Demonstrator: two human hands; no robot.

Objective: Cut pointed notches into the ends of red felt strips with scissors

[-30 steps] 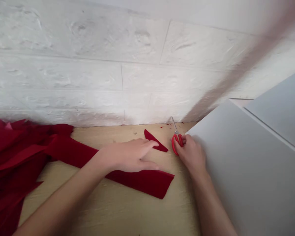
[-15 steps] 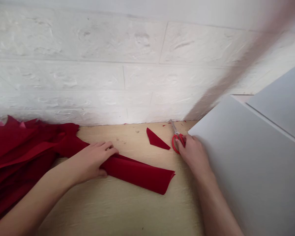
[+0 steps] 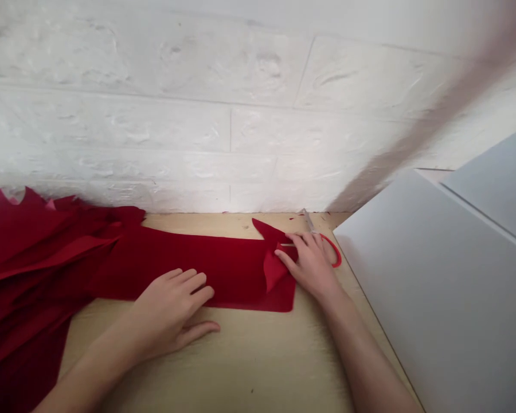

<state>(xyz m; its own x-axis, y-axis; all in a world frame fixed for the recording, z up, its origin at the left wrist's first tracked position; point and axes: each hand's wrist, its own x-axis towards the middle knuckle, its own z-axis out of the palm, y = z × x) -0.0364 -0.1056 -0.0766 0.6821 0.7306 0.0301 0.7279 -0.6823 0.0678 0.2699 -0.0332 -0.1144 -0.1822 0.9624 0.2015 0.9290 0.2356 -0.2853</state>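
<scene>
A panel of dark red fabric (image 3: 236,269) lies spread on the table, its left part running into a crumpled heap. My left hand (image 3: 176,310) rests at its near edge with fingers stretched and thumb apart, gripping nothing. At the right end my right hand (image 3: 313,264) pinches the far corner of the panel, where a flap is folded back. Partly behind that hand lie scissors (image 3: 336,252) with red handles, blades toward the wall. A small pointed red scrap (image 3: 266,229) shows just beyond the panel's far edge, partly covered.
The heap of red fabric (image 3: 30,269) covers the left side of the table. A white brick-patterned wall (image 3: 176,132) stands behind. A pale grey board (image 3: 434,287) bounds the right side, and tiny red bits lie along the wall.
The folded red strip is now opened out into a wide flat panel. My right hand has let go of the scissors and taken the fabric's corner; my left hand has moved nearer and loosened.
</scene>
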